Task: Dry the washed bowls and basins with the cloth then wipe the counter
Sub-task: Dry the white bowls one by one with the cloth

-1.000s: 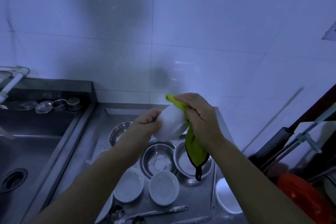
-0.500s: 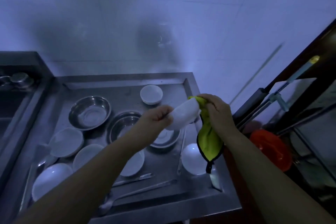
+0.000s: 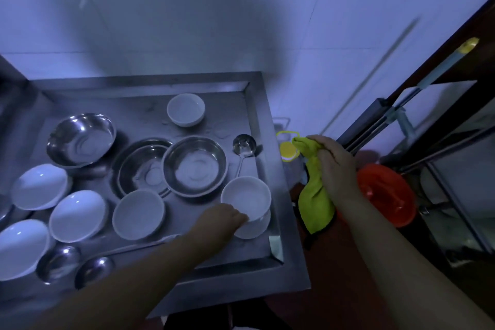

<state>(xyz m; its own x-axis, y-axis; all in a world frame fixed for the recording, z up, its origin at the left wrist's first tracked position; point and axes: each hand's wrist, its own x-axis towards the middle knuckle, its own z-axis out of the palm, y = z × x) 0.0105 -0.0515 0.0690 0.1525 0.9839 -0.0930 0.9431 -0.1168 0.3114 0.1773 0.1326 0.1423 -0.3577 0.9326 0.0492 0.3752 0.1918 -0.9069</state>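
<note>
My left hand (image 3: 221, 218) grips the near rim of a white bowl (image 3: 247, 199) that sits stacked on another white bowl at the front right corner of the steel counter (image 3: 270, 252). Off the counter's right edge, my right hand (image 3: 333, 166) holds a bunched yellow-green cloth (image 3: 314, 202) that hangs down. Several more white bowls lie on the counter, one at the back (image 3: 186, 109) and one near the middle front (image 3: 138, 214). Three steel basins stand between them: a deep one (image 3: 80, 138) at the left, a wide one (image 3: 195, 166), and another (image 3: 139, 166) partly under it.
A steel ladle (image 3: 243, 146) lies by the right rim, and two more ladles (image 3: 92, 269) lie at the front left. Right of the counter are a yellow-capped bottle (image 3: 288, 150), an orange-red bucket (image 3: 388, 194), mop handles (image 3: 417, 86) and a metal rack. A tiled wall stands behind.
My left hand has lowered the white bowl from the air onto another bowl at the counter's front right. The right hand with the cloth has come off the bowl and moved right.
</note>
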